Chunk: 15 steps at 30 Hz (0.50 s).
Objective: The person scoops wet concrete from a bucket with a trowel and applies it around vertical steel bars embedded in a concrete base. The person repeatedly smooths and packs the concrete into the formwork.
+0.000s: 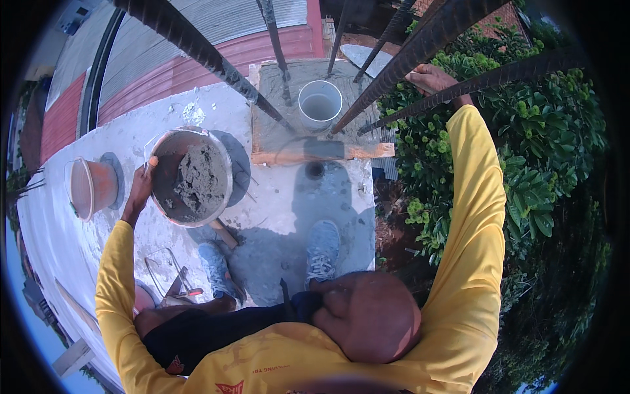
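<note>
My left hand (140, 189) grips the rim of a bucket (166, 161) that is tilted to show grey wet mortar (200, 178) inside. Off to the right, my right hand (433, 81) is closed at the outer side of the steel bars. A pale, rounded trowel blade (367, 60) extends from it toward the column top; a bar covers the handle. Between the bars, a white plastic pipe (320, 105) stands upright, open at the top, in fresh mortar (289, 125) at the column top. A wooden form board (321, 153) edges the near side.
Ribbed steel bars (197, 52) rise around the pipe. A second bucket (98, 187) stands at left, and a hacksaw (176, 285) lies near my feet. A wooden handle (224, 233) sticks out beside the mortar bucket. The slab edge drops toward leafy branches (525, 151) at right.
</note>
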### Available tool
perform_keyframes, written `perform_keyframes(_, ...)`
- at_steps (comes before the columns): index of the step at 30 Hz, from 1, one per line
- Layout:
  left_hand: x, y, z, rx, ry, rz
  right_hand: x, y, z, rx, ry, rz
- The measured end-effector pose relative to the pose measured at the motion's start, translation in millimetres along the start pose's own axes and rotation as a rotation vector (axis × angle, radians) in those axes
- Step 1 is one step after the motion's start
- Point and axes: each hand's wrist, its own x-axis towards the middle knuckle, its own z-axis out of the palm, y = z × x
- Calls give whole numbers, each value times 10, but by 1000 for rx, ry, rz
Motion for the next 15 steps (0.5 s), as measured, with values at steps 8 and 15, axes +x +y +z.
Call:
perform_keyframes(8, 46, -87, -75, -8, -41, -18, -610, 274, -18, 124, 50, 128)
perform_keyframes(15, 40, 20, -78, 35, -56, -49, -755, 275, 387, 111, -39, 118)
